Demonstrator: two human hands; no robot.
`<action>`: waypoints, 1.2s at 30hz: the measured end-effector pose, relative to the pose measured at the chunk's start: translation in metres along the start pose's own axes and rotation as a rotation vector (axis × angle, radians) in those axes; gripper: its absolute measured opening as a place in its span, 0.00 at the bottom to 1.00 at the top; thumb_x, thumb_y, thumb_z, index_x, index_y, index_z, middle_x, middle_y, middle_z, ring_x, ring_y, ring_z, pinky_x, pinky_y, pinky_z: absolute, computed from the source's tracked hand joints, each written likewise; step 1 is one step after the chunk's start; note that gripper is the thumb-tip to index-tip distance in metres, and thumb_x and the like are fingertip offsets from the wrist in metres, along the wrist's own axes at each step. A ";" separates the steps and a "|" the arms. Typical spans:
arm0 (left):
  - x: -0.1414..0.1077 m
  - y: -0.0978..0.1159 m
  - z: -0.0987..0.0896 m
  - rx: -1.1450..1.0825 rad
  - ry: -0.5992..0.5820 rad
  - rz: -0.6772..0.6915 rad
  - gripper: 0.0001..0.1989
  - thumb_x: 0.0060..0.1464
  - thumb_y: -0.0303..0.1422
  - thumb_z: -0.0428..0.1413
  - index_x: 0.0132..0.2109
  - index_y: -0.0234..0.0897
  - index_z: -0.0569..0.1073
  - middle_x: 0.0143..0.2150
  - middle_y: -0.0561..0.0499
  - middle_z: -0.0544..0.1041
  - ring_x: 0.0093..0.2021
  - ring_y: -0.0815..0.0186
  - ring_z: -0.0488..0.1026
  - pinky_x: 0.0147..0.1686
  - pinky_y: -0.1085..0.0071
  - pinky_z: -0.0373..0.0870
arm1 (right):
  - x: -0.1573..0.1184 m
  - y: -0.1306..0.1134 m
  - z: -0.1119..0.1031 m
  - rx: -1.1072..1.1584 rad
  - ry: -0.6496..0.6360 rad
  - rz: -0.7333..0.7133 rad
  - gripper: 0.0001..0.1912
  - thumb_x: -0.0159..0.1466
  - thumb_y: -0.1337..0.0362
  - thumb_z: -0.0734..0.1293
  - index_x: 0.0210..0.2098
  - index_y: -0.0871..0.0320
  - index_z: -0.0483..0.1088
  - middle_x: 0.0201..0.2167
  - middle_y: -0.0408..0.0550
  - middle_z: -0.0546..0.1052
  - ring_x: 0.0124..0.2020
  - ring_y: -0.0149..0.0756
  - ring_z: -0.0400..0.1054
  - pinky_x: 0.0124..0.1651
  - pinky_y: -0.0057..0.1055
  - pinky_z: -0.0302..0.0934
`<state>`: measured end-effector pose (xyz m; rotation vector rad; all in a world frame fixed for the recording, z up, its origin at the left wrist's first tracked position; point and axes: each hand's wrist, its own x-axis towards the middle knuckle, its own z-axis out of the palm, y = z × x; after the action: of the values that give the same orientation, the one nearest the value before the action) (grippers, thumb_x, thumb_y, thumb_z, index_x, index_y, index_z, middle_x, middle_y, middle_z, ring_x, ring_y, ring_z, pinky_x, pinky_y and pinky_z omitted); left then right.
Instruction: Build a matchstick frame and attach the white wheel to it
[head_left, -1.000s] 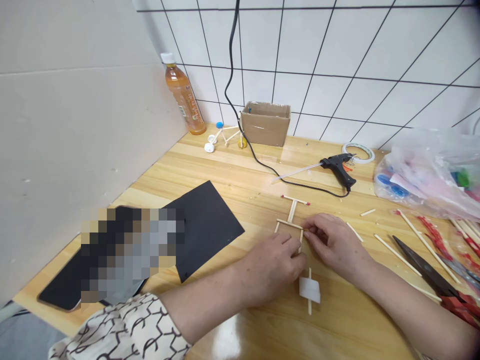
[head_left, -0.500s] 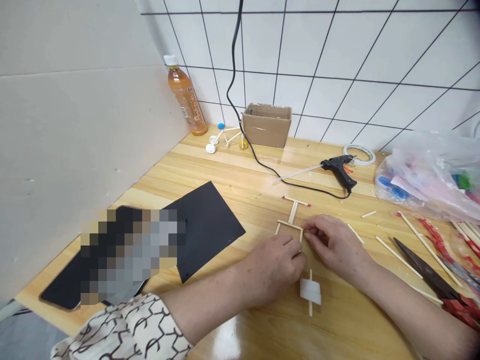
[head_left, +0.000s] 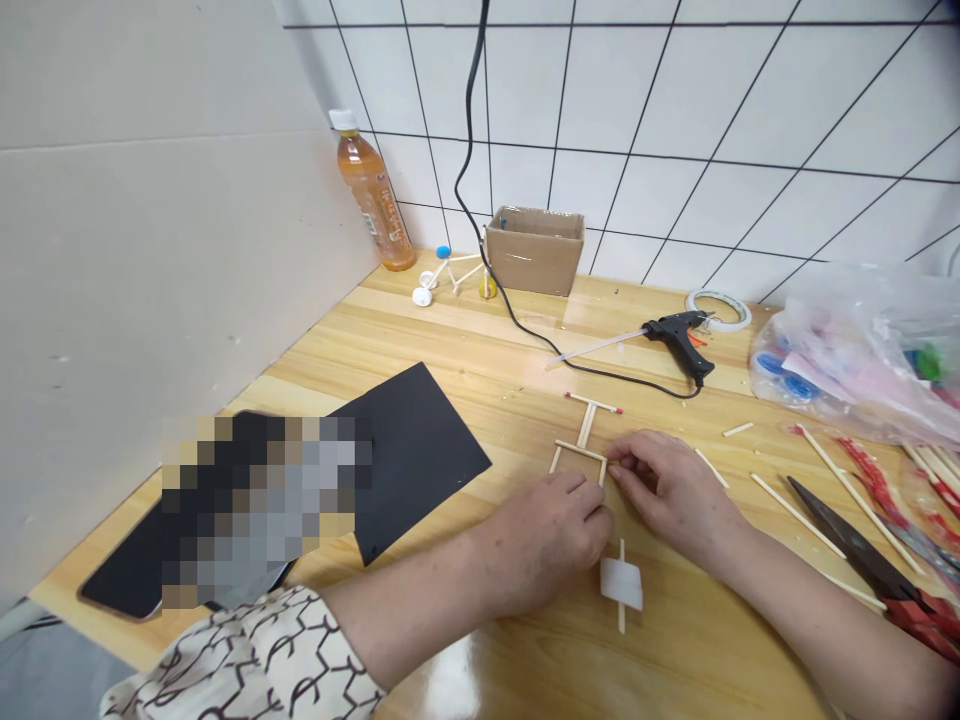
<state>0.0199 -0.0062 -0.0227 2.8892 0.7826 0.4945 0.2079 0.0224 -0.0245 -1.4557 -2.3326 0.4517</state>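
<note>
A flat frame of thin wooden matchsticks lies on the table, with a red-tipped crossbar at its far end. My left hand is closed over its near part, and the fingers hide that end. At the frame's right corner is my right hand, thumb and fingertips pinched together against the stick; how firmly they grip it is hard to see. Just below the hands, a stick runs through a small white piece lying on the table.
Scissors and loose sticks lie right. Behind are a glue gun with its cord, a tape roll, a cardboard box, a small stick model and a bottle. Black card and a phone lie left.
</note>
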 end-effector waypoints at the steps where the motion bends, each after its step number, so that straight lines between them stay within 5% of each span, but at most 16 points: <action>1: 0.000 0.000 0.000 -0.003 -0.001 0.001 0.07 0.50 0.19 0.49 0.31 0.31 0.69 0.31 0.47 0.70 0.31 0.64 0.62 0.29 0.70 0.63 | 0.000 0.000 0.000 -0.002 0.000 0.000 0.07 0.58 0.69 0.60 0.33 0.58 0.69 0.27 0.46 0.73 0.30 0.37 0.67 0.35 0.35 0.60; 12: -0.002 0.000 -0.004 0.046 -0.008 -0.019 0.07 0.50 0.19 0.47 0.31 0.32 0.67 0.31 0.47 0.69 0.31 0.64 0.64 0.29 0.69 0.63 | 0.000 -0.001 -0.001 -0.007 -0.001 -0.003 0.06 0.58 0.69 0.60 0.32 0.57 0.69 0.27 0.47 0.73 0.30 0.37 0.66 0.35 0.35 0.60; 16: -0.006 -0.004 -0.018 0.079 -0.022 -0.286 0.08 0.54 0.25 0.46 0.29 0.34 0.67 0.29 0.48 0.70 0.30 0.63 0.66 0.28 0.68 0.65 | 0.000 -0.001 -0.001 -0.015 -0.007 -0.006 0.06 0.58 0.69 0.60 0.33 0.56 0.69 0.27 0.46 0.73 0.30 0.37 0.66 0.35 0.34 0.60; 22: -0.007 -0.010 -0.038 -0.052 -0.228 -0.652 0.08 0.52 0.33 0.50 0.29 0.35 0.69 0.29 0.49 0.73 0.30 0.63 0.70 0.29 0.68 0.67 | 0.000 -0.001 -0.002 -0.001 -0.025 0.009 0.06 0.59 0.69 0.60 0.33 0.57 0.69 0.27 0.46 0.73 0.31 0.37 0.66 0.36 0.34 0.59; 36: -0.003 -0.008 -0.037 -0.028 -0.289 -0.724 0.10 0.53 0.29 0.45 0.30 0.34 0.71 0.29 0.46 0.74 0.32 0.59 0.73 0.30 0.66 0.68 | 0.000 -0.001 -0.002 -0.004 -0.013 -0.008 0.06 0.58 0.69 0.61 0.33 0.57 0.69 0.28 0.46 0.73 0.30 0.36 0.66 0.35 0.34 0.60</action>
<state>0.0015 -0.0004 0.0098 2.3214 1.6140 0.0039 0.2081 0.0224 -0.0227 -1.4487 -2.3502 0.4557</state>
